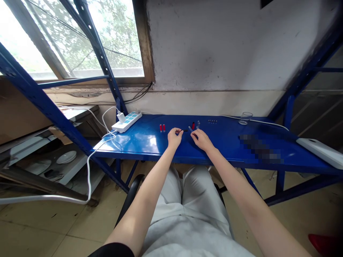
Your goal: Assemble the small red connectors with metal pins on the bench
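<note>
Over the blue tabletop [134,142], my left hand [174,138] is closed in a pinch on a thin dark stick-like piece [185,130], which points to the right. My right hand [202,140] pinches a small clear tube [190,129] just right of it, a short gap away. Behind my right hand are a small red-and-black piece [193,125] and some clear small pieces [198,124]. Two red tubes with pale ends [162,128] stand or lie side by side left of my left hand. Several tiny metallic pieces [212,121] form a row at the back right.
A white power strip [127,121] with a plug and cable occupies the table's left end. A clear glass [245,118] stands at the back right, near a white cable. A pixelated dark item [259,148] and a white flat object [320,151] lie farther right. Blue frame posts [102,59] rise at both sides.
</note>
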`<state>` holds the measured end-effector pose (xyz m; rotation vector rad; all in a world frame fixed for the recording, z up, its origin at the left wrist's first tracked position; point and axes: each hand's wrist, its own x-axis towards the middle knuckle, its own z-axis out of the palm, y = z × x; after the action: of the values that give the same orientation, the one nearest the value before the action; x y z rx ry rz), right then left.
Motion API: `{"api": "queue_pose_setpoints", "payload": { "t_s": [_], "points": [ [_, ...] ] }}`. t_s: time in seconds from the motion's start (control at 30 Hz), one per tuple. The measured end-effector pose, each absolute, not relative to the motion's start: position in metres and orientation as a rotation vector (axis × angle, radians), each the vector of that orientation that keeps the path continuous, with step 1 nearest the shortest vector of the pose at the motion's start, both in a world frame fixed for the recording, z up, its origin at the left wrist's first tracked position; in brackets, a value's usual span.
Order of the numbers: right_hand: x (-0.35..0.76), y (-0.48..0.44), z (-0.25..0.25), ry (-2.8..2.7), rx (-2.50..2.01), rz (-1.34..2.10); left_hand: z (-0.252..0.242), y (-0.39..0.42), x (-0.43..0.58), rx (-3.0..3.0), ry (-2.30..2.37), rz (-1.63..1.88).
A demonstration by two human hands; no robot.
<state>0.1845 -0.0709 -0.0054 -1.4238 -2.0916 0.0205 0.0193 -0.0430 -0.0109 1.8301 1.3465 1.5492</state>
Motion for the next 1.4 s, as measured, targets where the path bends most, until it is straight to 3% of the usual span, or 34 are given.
{"api": "queue_pose_setpoints", "payload": {
  "t_s": [0.47, 1.03, 1.4],
  "points": [
    [0.191, -0.074, -0.005, -1.819, -1.31, 0.313, -0.011, -0.042, 0.018, 1.758, 1.354, 1.514],
    [0.191, -0.074, -0.006, -1.817, -1.262, 0.318, -0.009, -0.044, 0.016, 1.709, 1.346, 1.524],
    [0.193, -0.068, -0.012, -1.736, -1.178, 0.316, -0.017, -0.039, 0.019, 1.89, 1.061, 1.32]
  ]
}}
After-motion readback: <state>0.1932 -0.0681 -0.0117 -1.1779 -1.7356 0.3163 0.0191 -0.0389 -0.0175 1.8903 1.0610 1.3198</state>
